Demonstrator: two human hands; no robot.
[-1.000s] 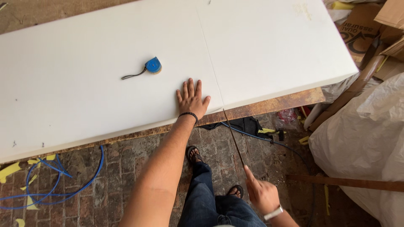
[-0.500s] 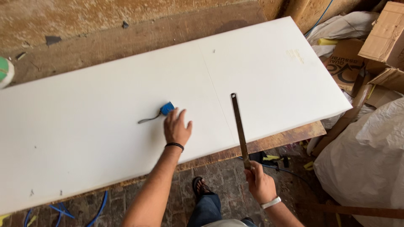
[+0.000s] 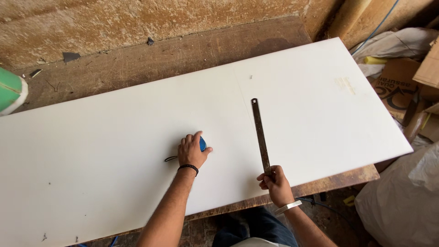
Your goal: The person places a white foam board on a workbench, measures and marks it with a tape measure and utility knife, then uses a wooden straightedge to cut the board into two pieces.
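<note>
A large white board (image 3: 114,137) lies across a wooden workbench (image 3: 151,59). My left hand (image 3: 191,151) rests on top of a small blue tape measure (image 3: 202,143) near the board's middle, its fingers curled over the case; a dark strap sticks out to the left. My right hand (image 3: 273,182) grips the near end of a long thin metal saw blade (image 3: 259,132), which lies flat on the board and points away from me beside a faint line drawn across the board. A black band is on my left wrist and a white one on my right.
A green and white object (image 3: 11,91) sits at the left edge on the bench. Cardboard boxes (image 3: 402,87) and a white sack (image 3: 407,201) crowd the right side. A rough wall (image 3: 137,23) runs behind the bench. Small debris lies on the bare wood.
My left hand moved from the board's near edge onto the blue tape measure. My right hand rose from my lap, bringing the metal blade up and laying it flat on the board.
</note>
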